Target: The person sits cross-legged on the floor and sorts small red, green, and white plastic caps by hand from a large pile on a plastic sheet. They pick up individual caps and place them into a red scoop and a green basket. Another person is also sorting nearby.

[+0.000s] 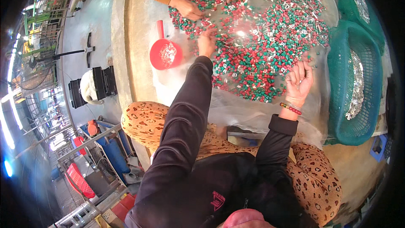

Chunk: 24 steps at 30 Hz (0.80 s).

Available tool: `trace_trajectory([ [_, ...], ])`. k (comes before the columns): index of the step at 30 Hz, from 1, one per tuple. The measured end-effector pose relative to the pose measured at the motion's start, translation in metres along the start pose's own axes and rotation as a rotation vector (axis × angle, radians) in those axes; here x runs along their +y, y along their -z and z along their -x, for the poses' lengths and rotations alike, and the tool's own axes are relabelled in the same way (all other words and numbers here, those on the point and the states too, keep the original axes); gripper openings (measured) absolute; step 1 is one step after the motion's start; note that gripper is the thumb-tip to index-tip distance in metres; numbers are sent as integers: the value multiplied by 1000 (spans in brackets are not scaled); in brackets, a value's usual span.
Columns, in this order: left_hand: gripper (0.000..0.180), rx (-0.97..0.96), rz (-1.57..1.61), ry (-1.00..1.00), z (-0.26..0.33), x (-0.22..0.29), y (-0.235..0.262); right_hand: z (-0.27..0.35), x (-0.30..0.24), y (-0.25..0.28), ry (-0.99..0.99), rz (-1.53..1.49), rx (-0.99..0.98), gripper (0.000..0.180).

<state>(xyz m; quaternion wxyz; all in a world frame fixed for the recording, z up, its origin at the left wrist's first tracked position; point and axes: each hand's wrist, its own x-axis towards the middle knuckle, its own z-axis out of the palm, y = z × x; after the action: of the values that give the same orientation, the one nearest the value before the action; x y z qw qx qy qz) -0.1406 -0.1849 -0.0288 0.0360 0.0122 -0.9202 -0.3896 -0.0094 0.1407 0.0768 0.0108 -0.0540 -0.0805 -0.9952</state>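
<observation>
Small red and green plastic pieces mixed with little clear ones form a wide, loose pile (253,55) on clear sheeting. At the pile's left edge my left hand (206,43) reaches in among the pieces; its fingers are blurred, so their grip does not show. My right hand (298,83), with a beaded bracelet at the wrist, is turned palm up over the pile's near right edge. Its fingers curl inward, and whatever they hold is too small to name. Left of the pile, a red dipper (153,59) contains clear pieces.
Across the pile, another person's two hands (187,9) touch the pieces. To the right stands a green mesh-lined basket (337,114) with clear pieces inside, another green basket beyond it. A raised ledge (126,50) runs along the left; a black stand with a white bundle (87,86) lies past it.
</observation>
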Motion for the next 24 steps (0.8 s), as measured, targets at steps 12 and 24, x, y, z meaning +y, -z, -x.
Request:
trace_trajectory([
  [12,29,-198,-477,-232,27,17,-20,-3,-1,26,188,-379,295,61],
  [24,27,-398,810,500,11,35,25,-6,-9,20,239,-246,180,41],
])
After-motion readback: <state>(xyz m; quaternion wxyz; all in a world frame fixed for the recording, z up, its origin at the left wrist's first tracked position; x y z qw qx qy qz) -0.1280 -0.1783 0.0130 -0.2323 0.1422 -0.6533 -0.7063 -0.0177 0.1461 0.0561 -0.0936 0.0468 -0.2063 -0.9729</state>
